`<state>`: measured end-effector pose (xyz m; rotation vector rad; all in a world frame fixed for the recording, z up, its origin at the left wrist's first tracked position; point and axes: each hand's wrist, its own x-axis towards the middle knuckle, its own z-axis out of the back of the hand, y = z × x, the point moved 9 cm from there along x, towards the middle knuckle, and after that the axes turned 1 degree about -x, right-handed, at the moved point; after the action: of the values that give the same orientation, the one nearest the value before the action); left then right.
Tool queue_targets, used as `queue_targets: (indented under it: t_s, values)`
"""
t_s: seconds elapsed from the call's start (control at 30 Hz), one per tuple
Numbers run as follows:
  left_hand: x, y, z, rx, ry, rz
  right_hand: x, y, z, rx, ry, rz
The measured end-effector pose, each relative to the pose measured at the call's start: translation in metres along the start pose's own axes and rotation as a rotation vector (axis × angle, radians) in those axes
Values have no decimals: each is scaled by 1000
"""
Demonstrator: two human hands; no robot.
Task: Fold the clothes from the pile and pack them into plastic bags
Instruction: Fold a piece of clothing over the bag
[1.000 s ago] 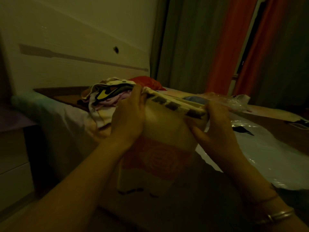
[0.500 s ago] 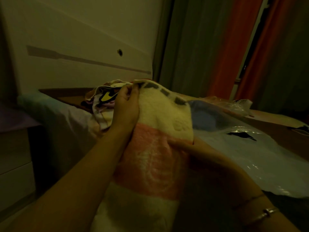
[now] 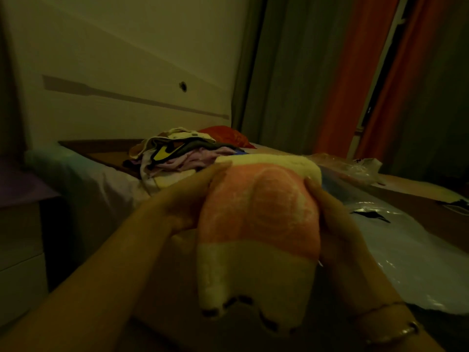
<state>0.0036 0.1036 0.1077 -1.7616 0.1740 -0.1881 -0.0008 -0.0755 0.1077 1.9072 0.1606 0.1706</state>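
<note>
In the head view, low and centre: a folded cream and pink garment, fuzzy, held up between both hands close to the camera, its lower cream edge hanging down with small dark marks along the hem. On its left flank, the left hand, fingers laid along the cloth and thumb up near the top cream band, gripping that side. On its right flank, the right hand, fingers curled onto the pink band, clasping the other side; a bracelet at that wrist. Behind the garment, further along the bed, a pile of mixed clothes, well apart from the hands, with a red cloth just beyond it. To the right of the right hand, flat on the bed, a clear plastic bag, glossy, with a dark printed mark. Further back on the right, another crumpled plastic bag. Beyond, a pale wall, grey and orange curtains. Dim, yellowish light throughout; fine detail blurred.
</note>
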Motion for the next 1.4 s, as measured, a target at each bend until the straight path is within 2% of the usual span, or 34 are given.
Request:
queue_targets:
  t_s: [0.1, 0.27, 0.33, 0.47, 0.57, 0.73, 0.8, 0.9, 1.07, 1.2, 1.3, 1.4]
  values:
    - [3, 3, 11, 97, -82, 2, 1, 2, 15, -63, -127, -24]
    - [0, -19, 31, -33, -311, -186, 0, 0, 33, -351, -282, -44]
    - [0, -22, 36, -29, -360, -235, 0, -2, 26, -374, -241, -33]
    - [-4, -32, 45, -143, -414, -336, 3, -3, -2, -433, -54, -1]
    - [-9, -41, 30, -156, -238, -344, 4, -11, -26, -552, 111, 66]
    - [-24, -29, 0, 278, 43, -126, 8, -15, -19, -779, 80, 90]
    - [-29, -22, -3, 527, 67, -84, 7, -9, -15, -920, 27, 151]
    - [-29, -20, -2, 879, 17, -103, -6, 14, -25, -1154, -20, 373]
    - [-22, -33, 4, 846, -165, -199, -16, 32, -15, -1063, -50, 462]
    - [-24, -43, -1, 840, -220, -310, -24, 47, 0, -1051, -181, 542]
    - [-32, -54, -17, 651, -171, -434, -35, 57, 16, -832, -241, 488]
    - [-34, -54, -32, 310, -129, -479, -39, 51, 38, -534, -202, 317]
